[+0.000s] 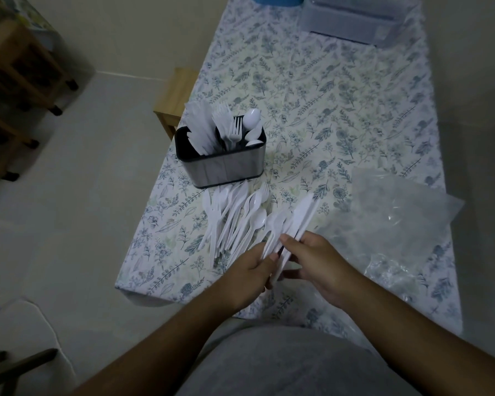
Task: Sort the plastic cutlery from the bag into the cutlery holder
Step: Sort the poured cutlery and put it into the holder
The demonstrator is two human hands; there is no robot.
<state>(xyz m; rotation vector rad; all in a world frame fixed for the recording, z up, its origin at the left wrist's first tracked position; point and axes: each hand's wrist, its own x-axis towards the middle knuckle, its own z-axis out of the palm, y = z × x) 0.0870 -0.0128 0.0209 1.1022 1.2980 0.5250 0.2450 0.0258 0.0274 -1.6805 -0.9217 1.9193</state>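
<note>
The worktop point(340, 115), under a floral cloth, fills the centre and right of the frame. A crumpled clear bag point(397, 224) lies at the right. The cutlery holder point(220, 164), centre left, holds knives, forks and spoons in separate compartments. Below it lies loose cutlery point(235, 221). Lower centre, the right hand point(317, 264) and the left hand point(249, 275) curl their fingers round a bunch of knives point(300, 221).

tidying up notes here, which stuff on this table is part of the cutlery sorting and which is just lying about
Part of the job:
- cutlery holder
- loose cutlery pile
- knives held by left hand and right hand
- plastic bag

Just lying about:
- clear storage box
- blue container
- wooden stool
</note>
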